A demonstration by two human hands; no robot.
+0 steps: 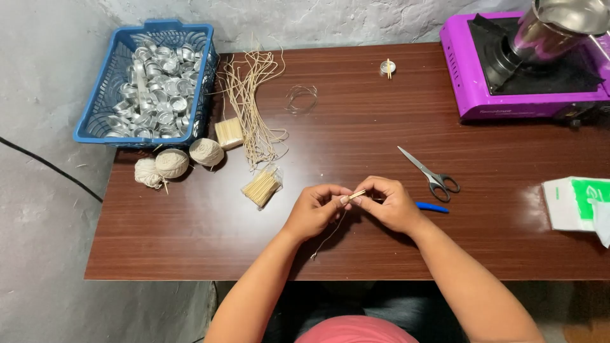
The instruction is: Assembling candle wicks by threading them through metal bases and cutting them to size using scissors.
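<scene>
My left hand (316,208) and my right hand (389,203) meet over the middle of the brown table (190,235). Between their fingertips they pinch a short wooden stick (357,194). A thin pale string (329,237) hangs from the stick down toward the table's front edge. A blue pen (432,207) lies partly under my right hand. Grey-handled scissors (429,174) lie just beyond it.
A blue basket (101,101) of several small metal cups stands at the back left. Beside it lie cut strings (254,108), stick bundles (261,187), and three balls of twine (173,162). A purple stove (464,76) with a metal pot stands back right. A white-green packet (575,202) lies right.
</scene>
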